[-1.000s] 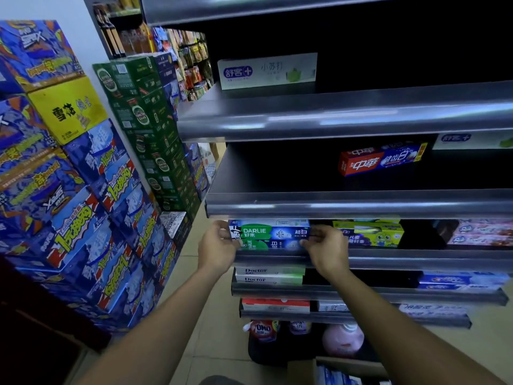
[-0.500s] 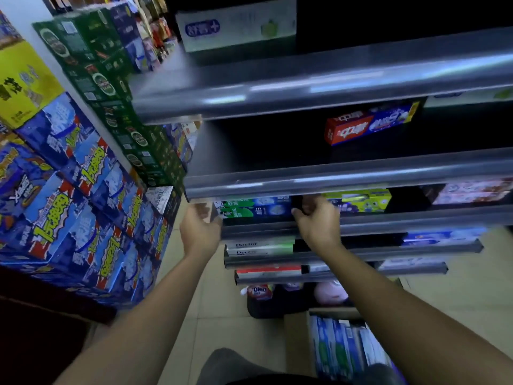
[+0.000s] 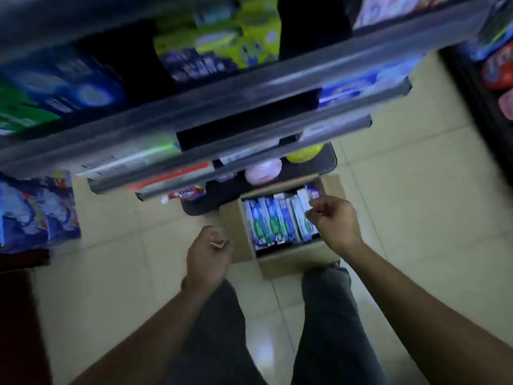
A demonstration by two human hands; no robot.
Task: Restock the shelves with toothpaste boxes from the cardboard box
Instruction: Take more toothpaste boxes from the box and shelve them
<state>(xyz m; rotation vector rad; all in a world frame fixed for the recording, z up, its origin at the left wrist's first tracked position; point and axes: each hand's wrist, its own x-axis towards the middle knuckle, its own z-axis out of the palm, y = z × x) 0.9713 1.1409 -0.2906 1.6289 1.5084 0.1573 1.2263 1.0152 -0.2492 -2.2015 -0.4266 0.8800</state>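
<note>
An open cardboard box [image 3: 299,262] stands on the floor below the shelves, packed with several upright blue, white and green toothpaste boxes [image 3: 270,222]. My right hand [image 3: 334,223] hovers over the box's right side with loosely curled fingers and holds nothing. To the left of the carton, my left hand [image 3: 206,257] hangs above the floor, fingers loosely curled, empty. A blue and green toothpaste box [image 3: 55,90] lies on the shelf at upper left. The picture is blurred by motion.
Grey shelf edges [image 3: 249,87] jut out above the carton. A black low stand [image 3: 313,168] with pink and yellow items sits behind it. Stacked blue drink cartons [image 3: 39,209] stand at left, another rack [image 3: 497,70] at right. My legs [image 3: 327,329] are below on beige tiles.
Both hands have left the toothpaste box on the shelf and dropped down toward the cardboard box. My view has tilted sharply down to the floor.
</note>
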